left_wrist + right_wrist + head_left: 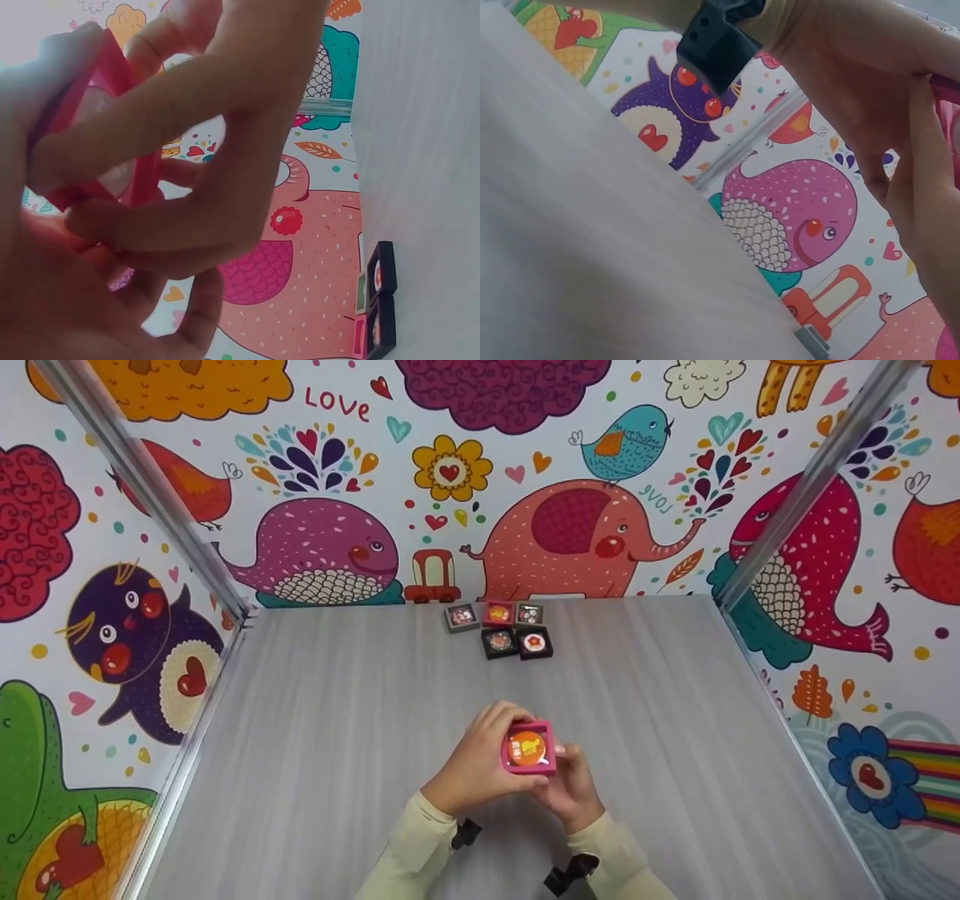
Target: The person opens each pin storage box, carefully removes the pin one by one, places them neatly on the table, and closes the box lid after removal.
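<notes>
Pink at its edges, the small box (529, 748) is being held on the near side of the group of five little boxes (501, 639), well apart from it. The left hand (486, 754) is gripping it, with fingers at the edge facing that group and thumb at the opposite edge, while the right hand (576, 791) is also grasping it from the side and below. I am judging it light and stiff, its clear-looking front perhaps slippery or fragile, so the firm pink edges are offering the best hold.
</notes>
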`<act>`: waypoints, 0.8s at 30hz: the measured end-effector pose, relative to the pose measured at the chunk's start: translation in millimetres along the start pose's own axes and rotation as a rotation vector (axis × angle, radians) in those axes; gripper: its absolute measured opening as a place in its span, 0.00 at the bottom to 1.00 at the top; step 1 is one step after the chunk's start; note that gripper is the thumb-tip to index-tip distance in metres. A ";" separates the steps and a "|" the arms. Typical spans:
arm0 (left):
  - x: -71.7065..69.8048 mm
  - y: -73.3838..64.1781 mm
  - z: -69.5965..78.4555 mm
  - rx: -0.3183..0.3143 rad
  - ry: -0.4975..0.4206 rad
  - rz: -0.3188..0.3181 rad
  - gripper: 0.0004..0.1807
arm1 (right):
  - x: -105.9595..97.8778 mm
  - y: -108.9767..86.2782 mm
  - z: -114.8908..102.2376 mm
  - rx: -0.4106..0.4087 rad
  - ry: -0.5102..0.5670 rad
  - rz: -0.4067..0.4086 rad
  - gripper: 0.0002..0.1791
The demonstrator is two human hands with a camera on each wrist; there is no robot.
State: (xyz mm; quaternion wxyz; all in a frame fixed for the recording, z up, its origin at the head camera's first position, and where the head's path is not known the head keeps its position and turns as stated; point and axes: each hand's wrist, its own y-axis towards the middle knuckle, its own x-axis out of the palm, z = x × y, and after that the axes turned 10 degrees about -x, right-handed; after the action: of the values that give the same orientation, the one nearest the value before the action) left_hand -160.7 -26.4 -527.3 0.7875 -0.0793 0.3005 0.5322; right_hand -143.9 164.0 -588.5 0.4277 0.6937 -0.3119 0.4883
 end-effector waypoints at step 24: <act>-5.2 -4.7 6.7 -0.003 0.070 0.081 0.42 | -0.1 4.8 13.0 -0.047 -0.026 0.014 0.21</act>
State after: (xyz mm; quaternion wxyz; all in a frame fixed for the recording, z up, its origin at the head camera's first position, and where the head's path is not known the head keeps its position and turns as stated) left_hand -155.3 -29.5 -519.9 0.7541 -0.0867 0.3302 0.5610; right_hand -142.7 150.2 -589.3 0.4365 0.6875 -0.3336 0.4749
